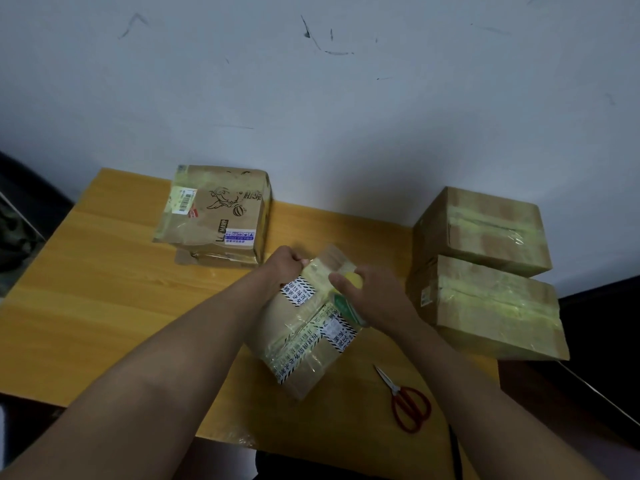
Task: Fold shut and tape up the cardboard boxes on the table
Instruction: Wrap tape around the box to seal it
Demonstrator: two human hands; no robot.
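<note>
Gripping box (304, 327) – left hand (284, 268); right hand (374, 299) – tape roll (352, 279)

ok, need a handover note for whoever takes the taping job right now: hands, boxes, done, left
Left hand grips the far left edge of the small box at table centre.
Right hand holds the tape roll on that box's top.
Done, by the look: two boxes stacked at right, upper and lower, both taped; printed box at far left taped.
Left: finish the strip, cut it with the red scissors.
</note>
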